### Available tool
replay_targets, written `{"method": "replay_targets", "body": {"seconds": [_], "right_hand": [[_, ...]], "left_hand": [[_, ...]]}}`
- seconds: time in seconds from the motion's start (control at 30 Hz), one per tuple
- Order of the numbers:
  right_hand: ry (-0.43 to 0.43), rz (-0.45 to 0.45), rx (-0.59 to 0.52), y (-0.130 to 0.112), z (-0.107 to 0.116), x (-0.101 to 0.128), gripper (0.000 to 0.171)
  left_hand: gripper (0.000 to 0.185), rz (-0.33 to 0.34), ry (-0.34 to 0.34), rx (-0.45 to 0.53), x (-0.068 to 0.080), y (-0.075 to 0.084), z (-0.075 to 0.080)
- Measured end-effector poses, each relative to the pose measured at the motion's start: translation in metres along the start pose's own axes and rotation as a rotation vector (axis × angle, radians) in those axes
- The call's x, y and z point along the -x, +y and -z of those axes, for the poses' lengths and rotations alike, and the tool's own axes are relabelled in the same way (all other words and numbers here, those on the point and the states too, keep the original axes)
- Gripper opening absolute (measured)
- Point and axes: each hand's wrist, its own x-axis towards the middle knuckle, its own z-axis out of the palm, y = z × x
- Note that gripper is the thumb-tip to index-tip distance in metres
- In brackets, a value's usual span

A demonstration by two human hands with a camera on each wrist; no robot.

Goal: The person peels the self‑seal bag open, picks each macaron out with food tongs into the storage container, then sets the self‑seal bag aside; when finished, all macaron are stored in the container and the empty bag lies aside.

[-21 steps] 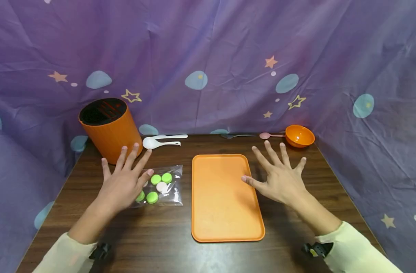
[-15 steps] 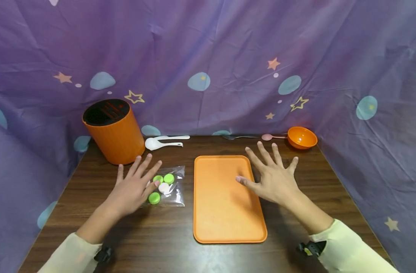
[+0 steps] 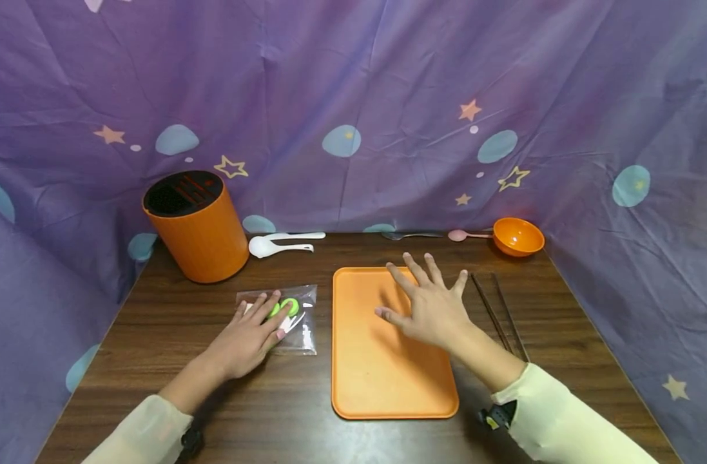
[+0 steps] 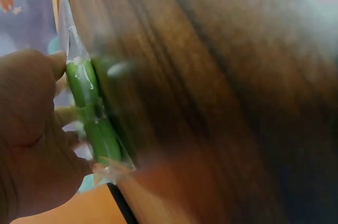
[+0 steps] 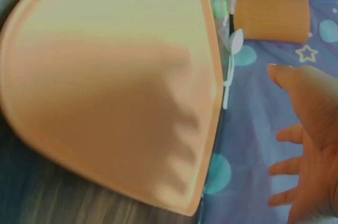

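Plastic bag (image 3: pixel 297 324) under left hand (image 3: pixel 247 338), right hand (image 3: pixel 434 312) above tray (image 3: pixel 365 380), both with fingers (image 3: pixel 419 270) unclenched

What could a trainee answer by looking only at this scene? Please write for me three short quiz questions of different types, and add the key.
1. Which hand is above the orange tray?
2. True or false: the pink spoon lies closer to the orange bowl than to the orange knife block.
3. Which thing is nearest to the left hand?
A) the orange bowl
B) the clear plastic bag
C) the pink spoon

Key:
1. The right hand
2. True
3. B
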Motion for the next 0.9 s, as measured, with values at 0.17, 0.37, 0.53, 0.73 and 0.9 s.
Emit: {"method": "replay_targets", "body": {"seconds": [0.17, 0.37, 0.53, 0.73, 0.9], "right_hand": [[-0.016, 0.175, -0.048, -0.011, -0.013, -0.014, 0.072], [-0.004, 0.371, -0.121, -0.035, -0.033, -0.043, 0.051], [-0.004, 0.471, -0.151, -0.057, -0.045, -0.070, 0.040], [-0.026, 0.535, -0.159, -0.075, -0.060, -0.096, 0.030], [-0.020, 0.560, -0.113, -0.087, -0.070, -0.110, 0.029]], "left_hand": [[0.058, 0.000, 0.008, 0.004, 0.001, 0.001, -0.002], [0.058, 0.023, -0.009, 0.009, 0.001, 0.001, -0.002], [0.057, 0.033, -0.026, 0.004, 0.000, 0.001, -0.001], [0.057, 0.034, -0.053, 0.007, -0.003, 0.003, 0.001], [0.057, 0.048, -0.079, 0.009, -0.004, 0.003, 0.005]]}}
